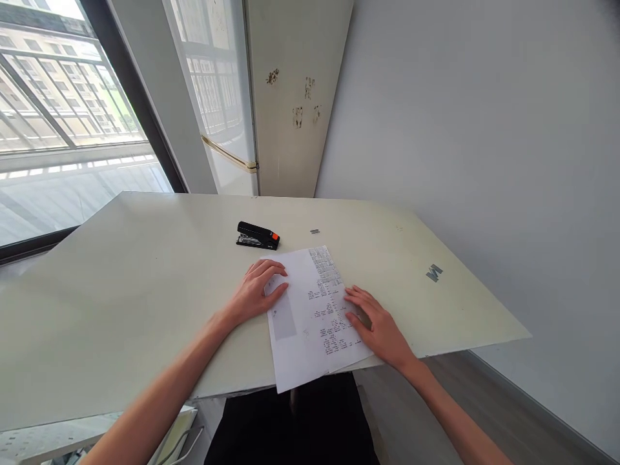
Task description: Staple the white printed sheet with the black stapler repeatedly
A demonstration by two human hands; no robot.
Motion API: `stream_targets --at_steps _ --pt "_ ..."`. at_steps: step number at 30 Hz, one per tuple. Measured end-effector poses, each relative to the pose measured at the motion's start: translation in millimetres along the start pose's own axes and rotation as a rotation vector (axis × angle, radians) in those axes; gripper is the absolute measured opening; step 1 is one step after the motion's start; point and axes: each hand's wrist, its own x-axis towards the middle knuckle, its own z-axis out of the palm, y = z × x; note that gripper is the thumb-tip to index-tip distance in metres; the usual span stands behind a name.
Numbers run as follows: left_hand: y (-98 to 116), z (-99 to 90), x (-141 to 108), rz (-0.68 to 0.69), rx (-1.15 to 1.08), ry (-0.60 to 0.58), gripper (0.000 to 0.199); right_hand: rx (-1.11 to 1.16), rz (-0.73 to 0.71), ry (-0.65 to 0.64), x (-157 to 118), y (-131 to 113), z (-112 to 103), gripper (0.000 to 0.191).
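Printed paper sheets [300,342] lie on the white table, their near edge reaching slightly past the table's front edge. More than one sheet seems to be there, but I cannot tell how many. My left hand [259,289] rests along the left side of the paper, fingers slightly bent and thumb apart. On the opposite side, my right hand [375,323] lies with fingertips on the paper's right edge, its thumb also apart. Neither hand grips anything visibly. Just beyond the paper sits a black stapler [258,236] with an orange mark at its right end.
Small grey strips, perhaps staples, lie on the table [169,258]: one strip [314,231] behind the paper and a small cluster [434,272] to the right. Beyond the table stands a tall cabinet [285,148]. A window is at left, a wall at right.
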Motion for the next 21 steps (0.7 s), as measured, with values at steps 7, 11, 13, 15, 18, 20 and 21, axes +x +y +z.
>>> stream_targets --at_steps 7,11,13,15,18,20,21 --pt "-6 -3.3 -1 0.056 0.078 -0.12 0.025 0.002 -0.072 -0.138 -1 -19 10 0.045" --pt "-10 -10.2 1 0.059 0.097 -0.159 0.027 0.099 -0.028 -0.15 13 -19 5 0.045" --pt "-13 -13.6 1 0.031 0.093 -0.148 0.028 0.144 -0.004 -0.126 21 -18 4 0.04" --pt "-17 -16.2 0 0.004 0.091 -0.14 0.029 0.199 0.013 -0.111 30 -18 6 0.036" --pt "-21 -18.3 -1 -0.055 0.085 -0.136 0.03 0.311 0.034 -0.134 46 -19 8 0.032" --pt "-24 -18.9 -1 -0.097 0.084 -0.143 0.03 0.38 0.069 -0.158 61 -19 9 0.03" --pt "-26 -19.3 0 -0.107 0.086 -0.151 0.031 0.403 0.088 -0.163 69 -18 9 0.029"
